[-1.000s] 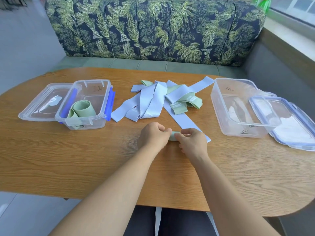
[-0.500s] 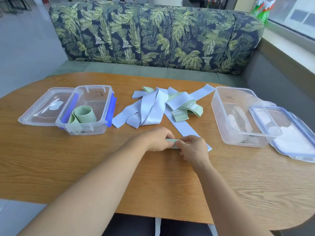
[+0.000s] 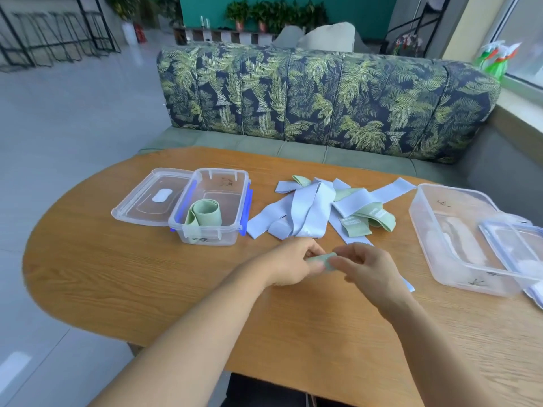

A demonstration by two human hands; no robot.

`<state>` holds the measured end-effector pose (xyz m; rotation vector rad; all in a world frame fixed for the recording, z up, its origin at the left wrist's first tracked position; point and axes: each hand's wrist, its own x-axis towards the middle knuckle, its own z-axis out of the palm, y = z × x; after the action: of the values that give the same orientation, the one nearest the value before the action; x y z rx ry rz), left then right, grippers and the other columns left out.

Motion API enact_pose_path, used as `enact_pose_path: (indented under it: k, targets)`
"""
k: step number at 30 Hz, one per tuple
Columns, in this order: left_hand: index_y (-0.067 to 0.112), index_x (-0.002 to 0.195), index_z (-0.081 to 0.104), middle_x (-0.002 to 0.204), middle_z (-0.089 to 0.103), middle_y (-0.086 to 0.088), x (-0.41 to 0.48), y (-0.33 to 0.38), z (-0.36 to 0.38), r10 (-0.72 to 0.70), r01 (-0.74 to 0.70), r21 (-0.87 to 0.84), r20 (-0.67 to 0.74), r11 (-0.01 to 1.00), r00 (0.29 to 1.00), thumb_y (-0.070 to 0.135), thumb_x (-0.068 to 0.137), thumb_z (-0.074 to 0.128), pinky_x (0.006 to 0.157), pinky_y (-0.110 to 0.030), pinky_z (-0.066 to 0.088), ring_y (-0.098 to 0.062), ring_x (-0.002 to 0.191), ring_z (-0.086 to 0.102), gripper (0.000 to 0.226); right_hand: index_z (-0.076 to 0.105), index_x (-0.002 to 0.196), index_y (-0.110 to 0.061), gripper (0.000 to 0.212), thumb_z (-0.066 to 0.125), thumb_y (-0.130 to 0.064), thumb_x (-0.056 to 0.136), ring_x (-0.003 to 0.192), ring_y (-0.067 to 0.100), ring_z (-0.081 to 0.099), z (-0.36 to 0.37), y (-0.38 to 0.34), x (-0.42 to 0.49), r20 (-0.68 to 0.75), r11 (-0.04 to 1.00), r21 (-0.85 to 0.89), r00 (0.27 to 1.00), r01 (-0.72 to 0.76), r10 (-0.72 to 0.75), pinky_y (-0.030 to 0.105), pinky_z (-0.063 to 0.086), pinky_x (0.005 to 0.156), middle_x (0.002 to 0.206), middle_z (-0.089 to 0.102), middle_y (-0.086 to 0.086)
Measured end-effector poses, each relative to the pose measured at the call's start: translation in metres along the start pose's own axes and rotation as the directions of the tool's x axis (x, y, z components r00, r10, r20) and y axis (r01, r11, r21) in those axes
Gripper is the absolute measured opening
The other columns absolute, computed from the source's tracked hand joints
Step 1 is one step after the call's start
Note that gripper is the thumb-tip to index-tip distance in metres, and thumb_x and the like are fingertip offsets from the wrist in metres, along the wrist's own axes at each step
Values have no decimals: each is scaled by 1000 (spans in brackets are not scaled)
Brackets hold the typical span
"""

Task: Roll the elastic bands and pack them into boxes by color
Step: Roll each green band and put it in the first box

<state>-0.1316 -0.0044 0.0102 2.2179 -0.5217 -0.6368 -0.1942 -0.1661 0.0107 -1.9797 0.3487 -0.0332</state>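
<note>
Green roll point(image 3: 323, 259) pinched between left hand point(image 3: 289, 264) and right hand point(image 3: 367, 265); box point(image 3: 205, 240) with the other green one sits off left, left hand's closer.

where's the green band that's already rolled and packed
Head view, left side: the rolled green band lies inside the clear box beside its lid, left of the loose band pile.

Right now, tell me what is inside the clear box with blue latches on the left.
One loosely rolled green elastic band lies inside the clear box, its tail toward the near left corner. No other band shows; the floor under the roll is covered.
</note>
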Motion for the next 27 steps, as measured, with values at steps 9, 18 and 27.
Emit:
enact_pose_path:
  k: [9,18,27]
  targets:
    - [7,119,62,110,67,-4,-68,-52,-74,89,-117,-290,-108,950,990,6,94,59,90,-21,48,-8,96,61,25,71,94,-22,25,76,-2,81,82,7,69,48,-78,2,385,977,23,900,212,-204,24,55,82,88,76,-3]
    - [4,121,61,111,66,-4,-80,-76,-114,106,-154,-312,-165,938,981,2,96,54,87,-12,46,-2,95,61,26,68,90,-26,30,76,1,80,76,4,62,92,-113,17,417,951,-44,870,306,-261,23,52,81,84,68,-6]
    - [19,109,63,102,68,8,-64,-89,-144,86,-148,-394,-171,907,982,4,96,55,85,-11,48,7,90,63,22,71,105,-17,26,68,0,85,77,26,64,114,-141,44,434,824,-289,834,487,-340,26,55,66,95,70,11]
